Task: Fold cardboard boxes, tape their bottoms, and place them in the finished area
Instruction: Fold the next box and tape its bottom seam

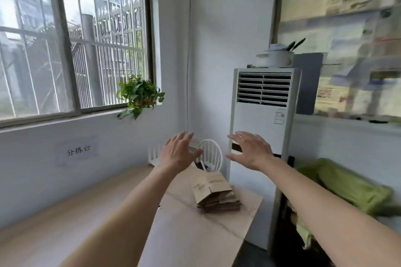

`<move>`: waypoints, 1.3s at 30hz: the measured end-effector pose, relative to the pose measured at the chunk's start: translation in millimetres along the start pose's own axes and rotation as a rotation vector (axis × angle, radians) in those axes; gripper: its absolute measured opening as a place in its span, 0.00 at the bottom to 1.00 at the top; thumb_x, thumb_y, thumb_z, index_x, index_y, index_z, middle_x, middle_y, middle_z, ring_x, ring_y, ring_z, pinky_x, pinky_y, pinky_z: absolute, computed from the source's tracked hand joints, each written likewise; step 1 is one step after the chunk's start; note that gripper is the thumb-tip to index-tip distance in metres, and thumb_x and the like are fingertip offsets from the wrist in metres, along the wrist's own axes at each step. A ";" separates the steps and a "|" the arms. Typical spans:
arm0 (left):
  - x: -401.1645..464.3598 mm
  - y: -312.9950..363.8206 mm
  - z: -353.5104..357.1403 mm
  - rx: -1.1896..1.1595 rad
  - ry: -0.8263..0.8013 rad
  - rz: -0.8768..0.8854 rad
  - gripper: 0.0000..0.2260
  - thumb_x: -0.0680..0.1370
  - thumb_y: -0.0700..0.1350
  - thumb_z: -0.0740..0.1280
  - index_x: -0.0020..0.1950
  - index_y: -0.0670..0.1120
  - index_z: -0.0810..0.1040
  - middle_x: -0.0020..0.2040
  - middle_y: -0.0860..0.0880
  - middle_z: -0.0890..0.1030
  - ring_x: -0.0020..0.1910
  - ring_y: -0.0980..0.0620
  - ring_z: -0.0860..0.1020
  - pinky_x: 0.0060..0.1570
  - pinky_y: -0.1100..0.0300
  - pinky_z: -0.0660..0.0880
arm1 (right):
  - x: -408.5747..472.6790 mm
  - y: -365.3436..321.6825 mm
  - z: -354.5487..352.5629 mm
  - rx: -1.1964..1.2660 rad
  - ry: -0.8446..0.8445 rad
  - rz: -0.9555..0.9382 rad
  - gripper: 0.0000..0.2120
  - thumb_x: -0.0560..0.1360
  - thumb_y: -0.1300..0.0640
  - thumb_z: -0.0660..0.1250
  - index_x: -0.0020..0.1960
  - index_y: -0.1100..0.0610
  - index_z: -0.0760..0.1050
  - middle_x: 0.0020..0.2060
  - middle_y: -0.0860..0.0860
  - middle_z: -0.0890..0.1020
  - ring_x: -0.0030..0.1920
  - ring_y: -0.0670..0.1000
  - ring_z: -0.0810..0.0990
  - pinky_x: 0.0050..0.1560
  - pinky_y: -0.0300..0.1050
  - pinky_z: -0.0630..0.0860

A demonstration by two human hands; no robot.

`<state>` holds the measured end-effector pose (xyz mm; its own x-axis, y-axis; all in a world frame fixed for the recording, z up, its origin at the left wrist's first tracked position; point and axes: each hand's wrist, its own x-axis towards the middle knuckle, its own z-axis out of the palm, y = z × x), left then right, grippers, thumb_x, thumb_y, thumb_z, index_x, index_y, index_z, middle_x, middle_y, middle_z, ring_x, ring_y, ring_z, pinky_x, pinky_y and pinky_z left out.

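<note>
We hold both hands out with fingers spread, grasping nothing: left hand (179, 151), right hand (249, 150). The stack of flat boxes (217, 194) lies on the surface (191, 234), below them at lower centre, nearer our right hand.

Single head-worn wide-angle view, facing forward and slightly down toward the room corner. Window (71, 45) on the left wall, air conditioner (260, 136) far right; table (195, 234) near, below. Both forearms reach in from the near edge.
</note>
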<state>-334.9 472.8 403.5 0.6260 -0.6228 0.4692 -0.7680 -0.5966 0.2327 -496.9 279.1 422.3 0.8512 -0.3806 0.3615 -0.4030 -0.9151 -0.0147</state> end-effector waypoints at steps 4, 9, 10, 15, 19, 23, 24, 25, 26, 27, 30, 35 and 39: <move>52.8 14.3 47.0 -0.031 -0.019 0.038 0.36 0.78 0.67 0.64 0.80 0.52 0.61 0.79 0.49 0.66 0.75 0.47 0.68 0.72 0.49 0.64 | 34.9 45.1 26.9 0.001 -0.021 0.046 0.34 0.77 0.32 0.61 0.79 0.41 0.59 0.78 0.46 0.63 0.78 0.50 0.60 0.78 0.53 0.56; 128.8 15.2 108.5 -0.061 -0.059 0.028 0.35 0.78 0.67 0.64 0.81 0.53 0.60 0.79 0.49 0.66 0.75 0.47 0.67 0.73 0.49 0.64 | 101.6 97.1 62.6 -0.021 -0.072 0.088 0.33 0.77 0.32 0.61 0.78 0.41 0.59 0.78 0.45 0.63 0.77 0.49 0.61 0.77 0.51 0.57; 144.8 12.5 120.4 -0.066 -0.064 0.018 0.35 0.78 0.67 0.64 0.81 0.53 0.60 0.78 0.49 0.67 0.75 0.47 0.67 0.73 0.49 0.64 | 118.7 106.3 69.7 -0.019 -0.080 0.095 0.33 0.77 0.32 0.60 0.78 0.41 0.59 0.78 0.45 0.63 0.77 0.49 0.61 0.76 0.51 0.57; 222.1 -8.7 174.4 -0.069 -0.086 -0.005 0.35 0.78 0.66 0.65 0.80 0.52 0.61 0.77 0.49 0.68 0.74 0.47 0.68 0.73 0.50 0.64 | 197.9 139.7 113.2 0.006 -0.101 0.107 0.33 0.76 0.32 0.61 0.78 0.42 0.61 0.76 0.42 0.66 0.75 0.49 0.65 0.73 0.50 0.62; 266.4 -23.8 221.2 -0.061 -0.124 -0.034 0.35 0.78 0.66 0.65 0.80 0.52 0.62 0.76 0.48 0.69 0.74 0.47 0.69 0.71 0.50 0.66 | 249.1 161.6 158.7 0.035 -0.162 0.104 0.34 0.76 0.32 0.62 0.79 0.42 0.60 0.77 0.43 0.65 0.75 0.50 0.65 0.73 0.50 0.63; 294.2 -46.8 274.2 -0.053 -0.165 -0.070 0.32 0.78 0.66 0.64 0.79 0.53 0.65 0.73 0.50 0.72 0.71 0.48 0.71 0.67 0.50 0.70 | 291.1 177.1 215.4 0.070 -0.224 0.068 0.35 0.76 0.32 0.62 0.79 0.43 0.59 0.78 0.44 0.64 0.76 0.50 0.65 0.73 0.50 0.63; 299.6 -52.7 289.0 -0.048 -0.176 -0.090 0.32 0.78 0.66 0.64 0.79 0.53 0.65 0.73 0.50 0.72 0.71 0.47 0.71 0.66 0.51 0.70 | 301.7 181.0 231.6 0.074 -0.244 0.061 0.36 0.76 0.32 0.62 0.79 0.43 0.59 0.78 0.44 0.64 0.76 0.50 0.65 0.73 0.50 0.64; 304.1 -59.0 304.7 -0.041 -0.192 -0.113 0.33 0.78 0.66 0.64 0.79 0.53 0.64 0.73 0.50 0.72 0.71 0.47 0.71 0.66 0.51 0.69 | 312.3 185.1 249.1 0.080 -0.267 0.057 0.36 0.76 0.32 0.62 0.79 0.43 0.59 0.78 0.44 0.64 0.76 0.50 0.64 0.73 0.50 0.64; 308.2 -65.9 321.2 -0.030 -0.217 -0.137 0.33 0.78 0.66 0.64 0.79 0.53 0.64 0.75 0.49 0.71 0.72 0.47 0.70 0.68 0.50 0.67 | 323.3 189.2 267.7 0.098 -0.289 0.056 0.36 0.76 0.32 0.62 0.80 0.43 0.59 0.78 0.44 0.63 0.77 0.50 0.64 0.72 0.51 0.65; 312.0 -73.2 338.3 -0.016 -0.249 -0.162 0.34 0.78 0.67 0.63 0.80 0.53 0.63 0.76 0.48 0.69 0.74 0.46 0.68 0.70 0.50 0.65 | 334.7 193.1 287.4 0.123 -0.312 0.058 0.36 0.76 0.31 0.62 0.80 0.43 0.58 0.78 0.44 0.63 0.76 0.50 0.64 0.72 0.51 0.66; 325.2 -97.4 393.2 0.019 -0.333 -0.262 0.36 0.78 0.69 0.62 0.81 0.54 0.60 0.80 0.46 0.64 0.77 0.45 0.64 0.74 0.49 0.61 | 372.6 205.0 354.8 0.188 -0.386 0.047 0.36 0.75 0.32 0.62 0.79 0.42 0.58 0.78 0.44 0.63 0.76 0.50 0.65 0.71 0.52 0.67; 342.8 -124.2 498.7 0.023 -0.456 -0.451 0.36 0.78 0.69 0.62 0.81 0.55 0.58 0.80 0.47 0.63 0.77 0.46 0.63 0.74 0.47 0.62 | 427.4 224.0 486.0 0.321 -0.558 -0.005 0.35 0.74 0.31 0.64 0.78 0.39 0.59 0.76 0.43 0.66 0.71 0.49 0.71 0.63 0.51 0.74; 348.2 -129.1 588.7 -0.036 -0.590 -0.603 0.37 0.77 0.70 0.61 0.82 0.55 0.58 0.82 0.46 0.59 0.78 0.44 0.62 0.75 0.47 0.60 | 447.1 250.0 592.1 0.388 -0.686 0.014 0.42 0.74 0.31 0.65 0.81 0.41 0.50 0.81 0.46 0.53 0.79 0.53 0.58 0.74 0.57 0.65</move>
<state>61.7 35.0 35.3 0.8906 -0.3707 -0.2634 -0.2770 -0.9016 0.3322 -17.9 -198.8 28.3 0.9153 -0.2741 -0.2951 -0.3764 -0.8426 -0.3851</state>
